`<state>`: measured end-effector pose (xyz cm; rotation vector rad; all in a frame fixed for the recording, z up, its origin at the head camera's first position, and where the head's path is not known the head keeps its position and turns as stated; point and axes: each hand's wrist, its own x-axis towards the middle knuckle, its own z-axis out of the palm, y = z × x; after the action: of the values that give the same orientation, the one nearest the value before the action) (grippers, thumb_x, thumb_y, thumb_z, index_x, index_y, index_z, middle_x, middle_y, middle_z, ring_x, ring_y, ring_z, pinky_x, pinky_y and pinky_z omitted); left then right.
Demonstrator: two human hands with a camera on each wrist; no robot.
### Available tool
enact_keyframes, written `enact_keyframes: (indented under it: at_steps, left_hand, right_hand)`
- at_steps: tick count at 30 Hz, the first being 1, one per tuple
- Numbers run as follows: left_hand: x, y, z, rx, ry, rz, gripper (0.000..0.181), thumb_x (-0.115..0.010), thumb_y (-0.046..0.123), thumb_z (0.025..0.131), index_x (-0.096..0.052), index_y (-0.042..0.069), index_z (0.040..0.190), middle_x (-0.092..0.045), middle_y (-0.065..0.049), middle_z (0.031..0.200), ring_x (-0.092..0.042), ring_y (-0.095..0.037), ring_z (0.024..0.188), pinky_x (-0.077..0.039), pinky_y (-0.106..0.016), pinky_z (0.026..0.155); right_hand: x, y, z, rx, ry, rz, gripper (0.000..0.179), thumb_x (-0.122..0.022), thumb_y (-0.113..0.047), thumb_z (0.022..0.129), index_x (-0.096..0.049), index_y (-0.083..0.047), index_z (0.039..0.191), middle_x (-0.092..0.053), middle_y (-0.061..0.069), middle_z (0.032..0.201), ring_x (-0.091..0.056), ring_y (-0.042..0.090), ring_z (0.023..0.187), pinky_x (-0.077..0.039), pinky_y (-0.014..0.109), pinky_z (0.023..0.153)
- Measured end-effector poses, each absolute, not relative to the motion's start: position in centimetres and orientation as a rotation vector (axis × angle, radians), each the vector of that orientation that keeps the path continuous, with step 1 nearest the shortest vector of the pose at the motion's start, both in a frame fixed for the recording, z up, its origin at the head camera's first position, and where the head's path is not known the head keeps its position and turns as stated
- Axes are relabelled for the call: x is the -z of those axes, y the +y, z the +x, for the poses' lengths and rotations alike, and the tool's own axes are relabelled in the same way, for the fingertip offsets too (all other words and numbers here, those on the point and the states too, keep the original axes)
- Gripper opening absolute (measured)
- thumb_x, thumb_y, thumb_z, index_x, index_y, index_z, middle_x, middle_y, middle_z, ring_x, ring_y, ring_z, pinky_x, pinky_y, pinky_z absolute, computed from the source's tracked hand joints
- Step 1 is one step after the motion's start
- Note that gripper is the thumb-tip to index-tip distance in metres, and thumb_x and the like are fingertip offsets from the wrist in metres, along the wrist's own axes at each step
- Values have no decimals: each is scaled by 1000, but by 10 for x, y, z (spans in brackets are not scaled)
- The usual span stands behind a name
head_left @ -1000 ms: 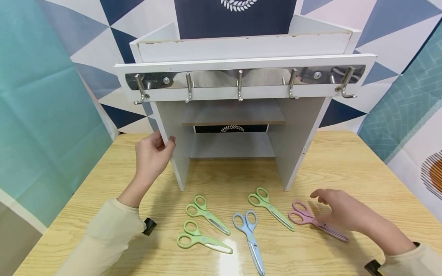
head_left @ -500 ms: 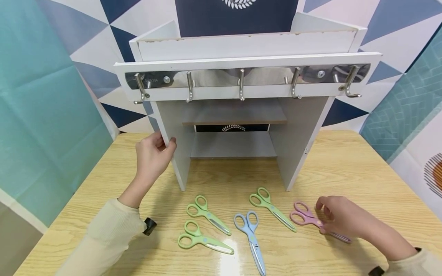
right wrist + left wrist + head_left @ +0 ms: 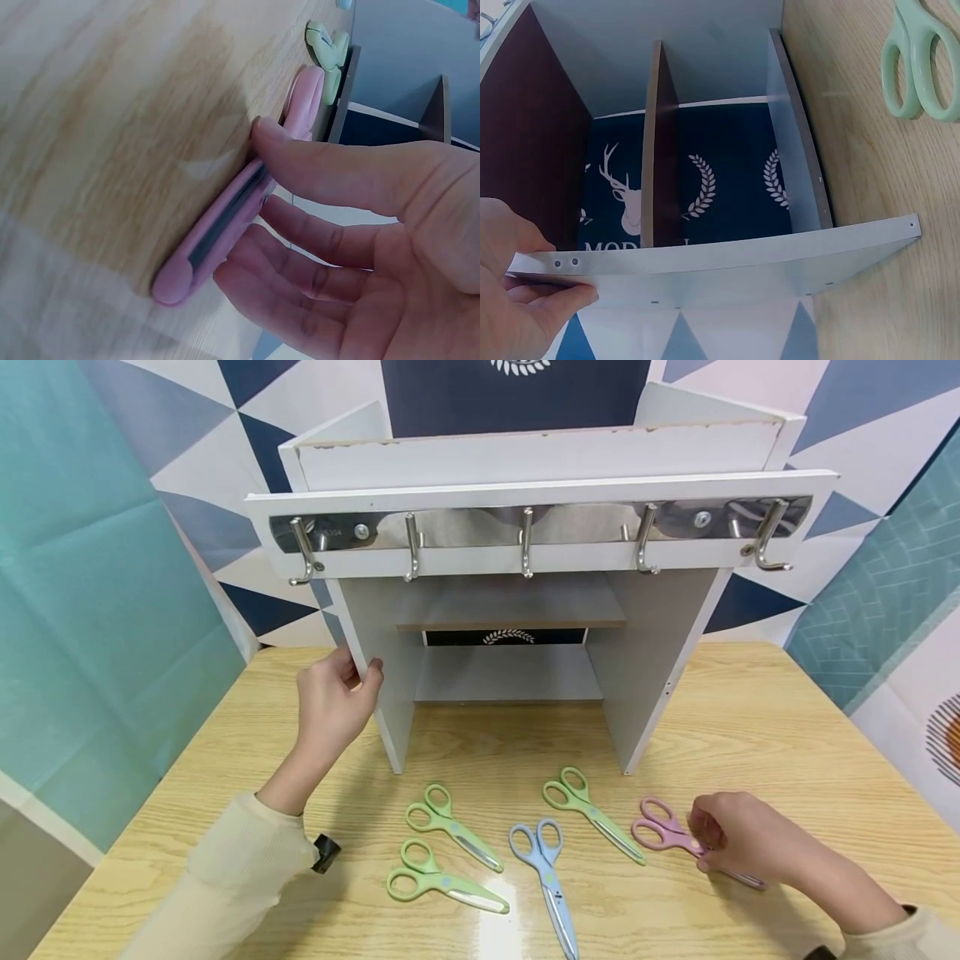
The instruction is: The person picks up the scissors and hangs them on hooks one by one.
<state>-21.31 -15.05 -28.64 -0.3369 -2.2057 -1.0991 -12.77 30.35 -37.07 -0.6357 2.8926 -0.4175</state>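
Observation:
My left hand [image 3: 330, 710] grips the left side panel's front edge on a white shelf unit [image 3: 645, 668], thumb inside and fingers outside. In the left wrist view, that panel [image 3: 727, 255] runs out from between the thumb and fingers. At the right, my right hand [image 3: 757, 835] pinches a pair of pink scissors [image 3: 670, 835] near the middle, and the scissors lie along the wood table. In the right wrist view, the thumb is on one side of the pink scissors [image 3: 214, 229] and the fingers curl on the other; part of them is hidden behind the hand.
Two green scissors [image 3: 453, 829] lie front left, with blue scissors [image 3: 547, 877] at the middle and another green pair [image 3: 592, 814] beside the pink one. A rail with several metal hooks [image 3: 527, 543] juts forward across the shelf unit's front.
My right hand has come down onto the pink scissors, and its thumb and fingers have drawn in around them. The left hand keeps its hold on the panel.

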Motion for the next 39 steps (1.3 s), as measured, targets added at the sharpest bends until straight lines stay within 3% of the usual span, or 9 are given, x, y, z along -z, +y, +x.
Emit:
enact_keyframes:
  at_steps: [11,22,39]
  left_hand:
    - [287,-150,-213,1079,-2227,-317,19,-58,3,85,-68,-12,91,-72,-26,80,-73,-34,80,-60,-47,74]
    - [287,-150,-213,1085,-2231,-318,18,-58,4,84,-67,-11,89,-72,-25,78,-73,-33,79,-60,-47,75]
    - [287,-152,-214,1097,-2218,-341,18,-59,2,84,-67,-11,91,-73,-26,82,-73,-34,82,-60,-47,75]
  right_hand:
    - [372,304,-126,412,2908,-630,31,-85,-15,63,-56,-19,74,-48,-13,65,-36,-6,60,-33,17,53]
    - [373,308,-124,537,2864,-619,29,-85,-11,62,-60,-15,76,-54,-11,67,-41,-7,61,-39,16,52]
    - [371,307,-124,560,2873,-569,28,-83,-9,63,-59,-14,75,-52,-11,64,-39,-7,58,-36,16,51]
